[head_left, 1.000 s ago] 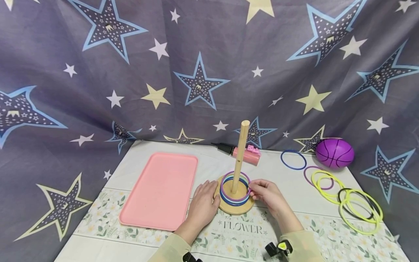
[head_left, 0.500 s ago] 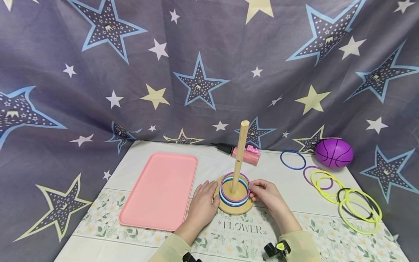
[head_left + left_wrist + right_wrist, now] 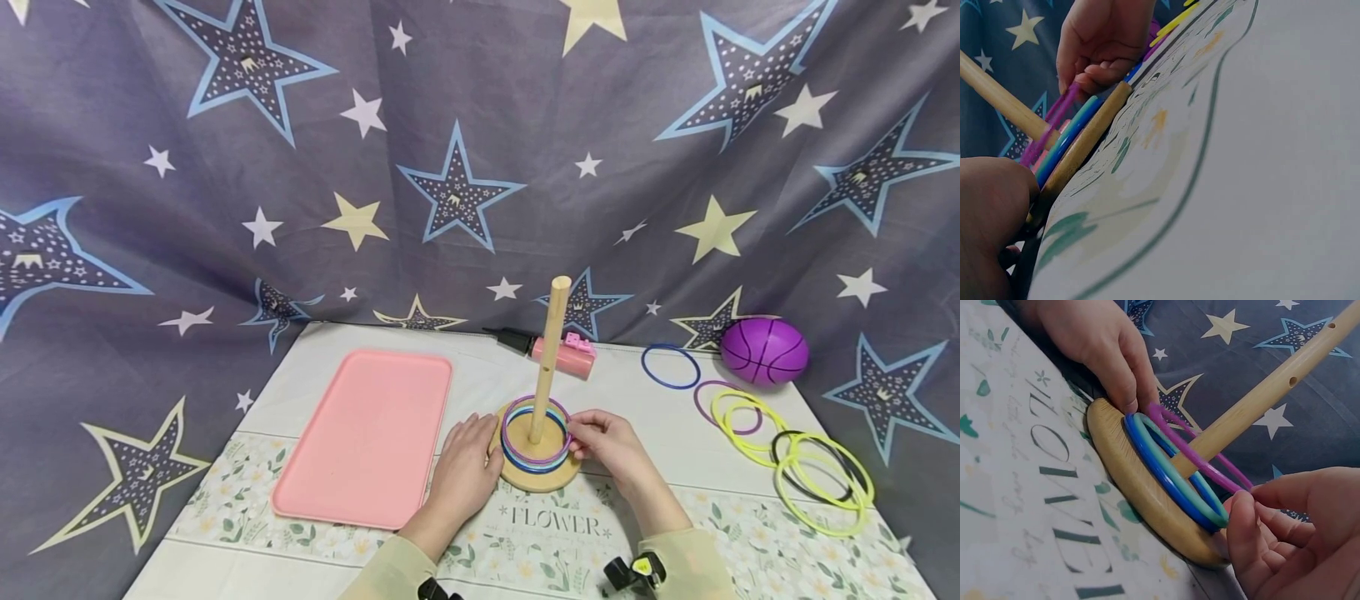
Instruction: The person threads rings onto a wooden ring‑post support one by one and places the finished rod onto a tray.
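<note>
A wooden peg stand has a round base (image 3: 538,478) and an upright pole (image 3: 551,350), near the table's front middle. A blue ring (image 3: 1149,459), a teal ring (image 3: 1175,481) and a purple ring (image 3: 1197,459) sit round the pole. My right hand (image 3: 609,447) pinches the purple ring at its right side and holds that side a little above the others. My left hand (image 3: 467,467) rests on the table with its fingertips on the base's left rim. In the right wrist view my left hand's fingers (image 3: 1125,375) lie on the far rim.
A pink tray (image 3: 367,433) lies left of the stand. Right of it are a loose blue ring (image 3: 670,365), several yellow rings (image 3: 821,487) and a purple ball (image 3: 765,350). A pink cylinder (image 3: 564,357) lies behind the pole. A star-patterned cloth hangs at the back.
The purple ring has sunk slightly toward the base in my right hand's pinch. Both hands have stayed almost where they were.
</note>
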`<state>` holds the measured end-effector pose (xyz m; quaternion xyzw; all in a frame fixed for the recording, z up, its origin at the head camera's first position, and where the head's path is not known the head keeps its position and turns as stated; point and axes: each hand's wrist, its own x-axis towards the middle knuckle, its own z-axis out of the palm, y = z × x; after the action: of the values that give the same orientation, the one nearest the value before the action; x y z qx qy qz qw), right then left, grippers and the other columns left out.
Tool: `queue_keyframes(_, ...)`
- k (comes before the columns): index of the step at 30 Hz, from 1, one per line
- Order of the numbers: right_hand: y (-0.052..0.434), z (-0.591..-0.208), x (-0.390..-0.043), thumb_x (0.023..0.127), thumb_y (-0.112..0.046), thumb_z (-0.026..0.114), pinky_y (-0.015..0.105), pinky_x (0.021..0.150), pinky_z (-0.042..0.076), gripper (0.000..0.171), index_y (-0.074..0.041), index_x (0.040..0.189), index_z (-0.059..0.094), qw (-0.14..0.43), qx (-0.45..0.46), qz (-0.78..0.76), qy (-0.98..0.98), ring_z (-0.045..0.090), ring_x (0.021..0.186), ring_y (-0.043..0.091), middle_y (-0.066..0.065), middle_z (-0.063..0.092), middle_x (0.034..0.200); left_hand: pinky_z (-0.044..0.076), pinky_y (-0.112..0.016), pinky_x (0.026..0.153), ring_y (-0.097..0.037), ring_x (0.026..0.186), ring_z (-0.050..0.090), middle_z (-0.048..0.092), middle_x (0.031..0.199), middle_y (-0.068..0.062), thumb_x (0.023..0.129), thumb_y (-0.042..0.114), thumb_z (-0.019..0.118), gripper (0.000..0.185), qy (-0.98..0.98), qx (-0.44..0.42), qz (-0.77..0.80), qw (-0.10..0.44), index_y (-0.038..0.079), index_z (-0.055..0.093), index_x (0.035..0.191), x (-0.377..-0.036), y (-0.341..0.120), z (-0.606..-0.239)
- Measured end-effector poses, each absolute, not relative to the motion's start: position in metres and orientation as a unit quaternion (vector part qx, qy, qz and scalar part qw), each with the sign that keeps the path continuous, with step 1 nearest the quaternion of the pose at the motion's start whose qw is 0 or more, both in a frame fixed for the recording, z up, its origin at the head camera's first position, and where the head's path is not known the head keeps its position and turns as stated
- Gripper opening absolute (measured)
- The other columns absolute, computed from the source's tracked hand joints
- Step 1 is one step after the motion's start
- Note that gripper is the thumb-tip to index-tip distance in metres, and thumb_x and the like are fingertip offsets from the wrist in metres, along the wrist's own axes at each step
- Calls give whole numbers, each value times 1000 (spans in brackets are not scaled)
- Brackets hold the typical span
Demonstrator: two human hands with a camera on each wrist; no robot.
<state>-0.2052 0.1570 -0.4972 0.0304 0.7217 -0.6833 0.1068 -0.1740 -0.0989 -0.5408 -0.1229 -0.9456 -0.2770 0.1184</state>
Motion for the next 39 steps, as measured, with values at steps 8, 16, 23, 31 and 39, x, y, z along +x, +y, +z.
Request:
queue_keyframes(8, 154, -498, -203, 106, -4, 69, 22, 63, 62, 22, 13, 121, 69, 90, 37, -658, 747, 69, 72, 14, 9, 74, 85, 28, -59, 132, -43, 155, 46, 60, 158, -21, 108, 18, 66, 51, -946, -121, -280, 114, -4, 60, 154, -173, -99, -539)
queue_keyframes(16, 153, -503, -205, 104, -6, 74, 24, 60, 61, 22, 11, 117, 71, 81, 43, -651, 754, 68, 71, 15, 11, 72, 86, 28, -60, 132, -43, 155, 46, 60, 158, -21, 108, 19, 67, 51, -946, -120, -278, 115, -4, 60, 154, -172, -99, -539)
queue_keyframes(23, 152, -506, -205, 102, -7, 78, 24, 59, 60, 22, 9, 115, 72, 65, 40, -643, 762, 67, 70, 16, 12, 71, 86, 29, -60, 132, -43, 154, 48, 61, 157, -21, 108, 18, 67, 50, -945, -124, -278, 122, -3, 61, 153, -172, -100, -539)
queue_keyframes(31, 148, -507, -206, 102, -9, 80, 24, 59, 60, 16, 2, 111, 72, 46, 32, -617, 785, 67, 69, 17, 10, 72, 84, 29, -61, 131, -44, 153, 48, 61, 157, -22, 108, 18, 67, 49, -943, -130, -278, 126, -1, 62, 153, -173, -101, -541)
queue_keyframes(39, 147, -509, -207, 101, -8, 81, 22, 58, 59, 16, 1, 110, 72, 32, 25, -581, 813, 67, 69, 16, 8, 72, 82, 30, -62, 131, -45, 153, 48, 61, 156, -21, 108, 18, 67, 48, -943, -131, -279, 128, 0, 63, 153, -173, -102, -542)
